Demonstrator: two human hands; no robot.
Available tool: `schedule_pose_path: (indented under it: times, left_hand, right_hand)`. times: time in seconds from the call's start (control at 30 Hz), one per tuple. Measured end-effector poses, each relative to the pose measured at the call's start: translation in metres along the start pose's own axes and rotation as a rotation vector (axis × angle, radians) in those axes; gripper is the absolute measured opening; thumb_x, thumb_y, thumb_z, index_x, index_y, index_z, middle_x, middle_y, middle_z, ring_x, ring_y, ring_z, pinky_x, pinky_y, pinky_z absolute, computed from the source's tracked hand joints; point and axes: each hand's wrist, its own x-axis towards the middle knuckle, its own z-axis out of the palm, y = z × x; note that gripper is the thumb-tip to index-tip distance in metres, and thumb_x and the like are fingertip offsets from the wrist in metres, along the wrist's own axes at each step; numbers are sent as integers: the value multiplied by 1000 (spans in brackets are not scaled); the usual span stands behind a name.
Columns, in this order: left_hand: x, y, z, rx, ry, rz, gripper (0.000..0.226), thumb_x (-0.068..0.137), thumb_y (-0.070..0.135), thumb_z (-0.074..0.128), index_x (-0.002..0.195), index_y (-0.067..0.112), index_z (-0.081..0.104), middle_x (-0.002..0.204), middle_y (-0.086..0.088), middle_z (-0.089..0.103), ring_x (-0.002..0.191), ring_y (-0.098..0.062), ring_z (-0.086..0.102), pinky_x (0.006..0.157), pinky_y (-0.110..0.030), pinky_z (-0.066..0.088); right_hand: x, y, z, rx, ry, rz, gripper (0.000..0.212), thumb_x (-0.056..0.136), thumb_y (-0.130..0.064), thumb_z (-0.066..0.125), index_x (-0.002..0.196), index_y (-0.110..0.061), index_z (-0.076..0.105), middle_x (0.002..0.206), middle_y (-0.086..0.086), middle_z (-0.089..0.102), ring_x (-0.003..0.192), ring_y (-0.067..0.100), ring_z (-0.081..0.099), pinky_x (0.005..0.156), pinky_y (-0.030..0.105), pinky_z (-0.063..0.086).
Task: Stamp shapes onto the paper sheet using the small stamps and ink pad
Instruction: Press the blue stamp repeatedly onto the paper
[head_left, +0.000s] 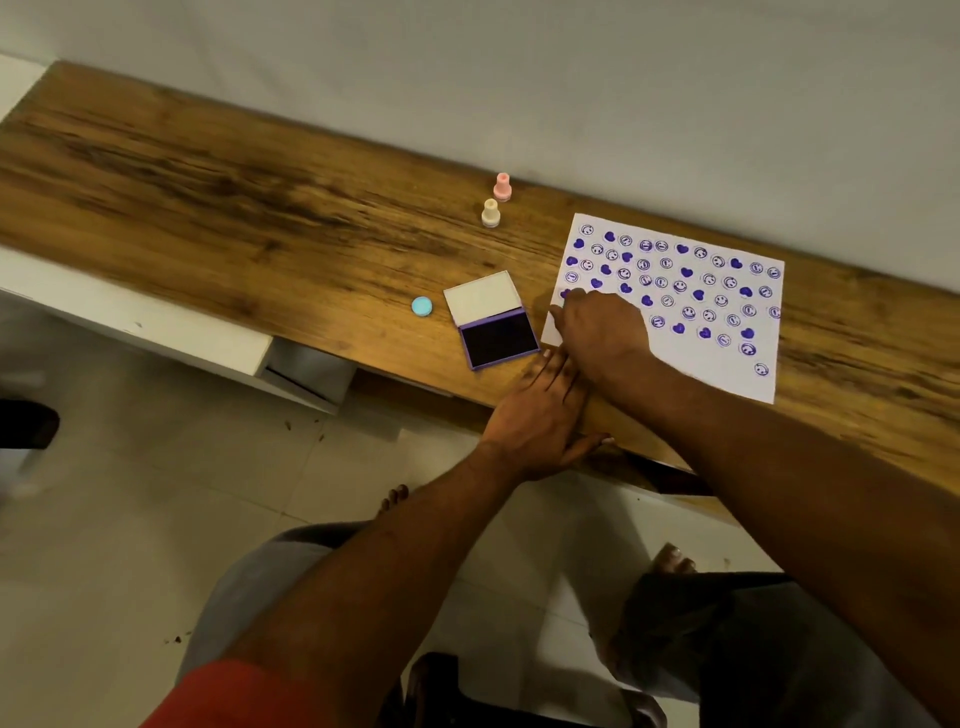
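Our right hand (597, 325) presses down on the paper sheet's (737, 358) near-left corner, fingers curled, likely around a stamp we cannot see. Just left of it our left hand (540, 410) lies flat and empty on the worktop (234, 197). The open ink pad (498, 340) sits just left of both, nearer the left hand.

You have a wooden table (260, 197). On it, just left of the paper sheet (727, 358), the open ink pad (493, 325); farther left a blue cap (421, 306); behind, two stamps (496, 200).
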Motion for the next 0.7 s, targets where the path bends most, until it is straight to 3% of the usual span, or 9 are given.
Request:
schedule_pose_path:
  times: [0.13,0.2,0.27,0.4,0.5,0.6,0.7]
  left_hand:
    - [1,-2,-1,11,-40,0,97,102,79,28,166,5,25,172,-20,27,162,-34,20,130,-44,2]
    - [1,-4,-1,30,-55,2,100,101,79,25,167,4,20,175,-20,19,164,-32,14,133,-45,4]
    - [0,-4,-1,36,-61,4,101,102,78,25,168,3,15,176,-19,14,165,-31,11,134,-46,7]
    - [0,1,-5,17,-40,35,97,104,74,30,169,5,10,177,-17,9,165,-30,7,134,-46,5]
    - [6,0,-22,-20,-5,61,94,105,73,30,169,6,11,177,-16,11,165,-29,8,132,-42,2]
    - [13,-18,-51,-97,67,-8,88,106,70,34,168,10,20,176,-12,20,163,-25,16,129,-38,1]
    - [5,-59,-81,-192,280,-195,70,107,56,50,161,14,41,165,-11,45,154,-27,38,127,-39,22]
  right_hand:
    - [13,12,-5,51,-42,-99,41,110,-38,41,129,-10,62,115,14,69,103,32,68,76,39,53]
    - [20,25,-14,383,-21,-3,54,110,-45,33,112,-7,71,101,18,72,95,34,69,73,34,47]
    - [21,39,-22,787,96,174,61,109,-47,34,101,-3,76,91,18,74,87,34,69,77,36,51]
    - [19,54,-21,1354,100,486,58,107,-53,41,92,-6,72,75,7,65,66,20,60,72,39,51]
    - [18,56,-21,1273,105,444,54,109,-49,36,97,-11,73,84,8,71,70,20,64,77,39,53]
    - [22,54,-23,1066,114,304,50,111,-39,36,112,-4,72,101,14,75,90,29,70,84,39,54]
    - [28,42,-28,884,152,179,40,108,-36,48,120,-5,71,109,14,74,95,29,68,76,26,40]
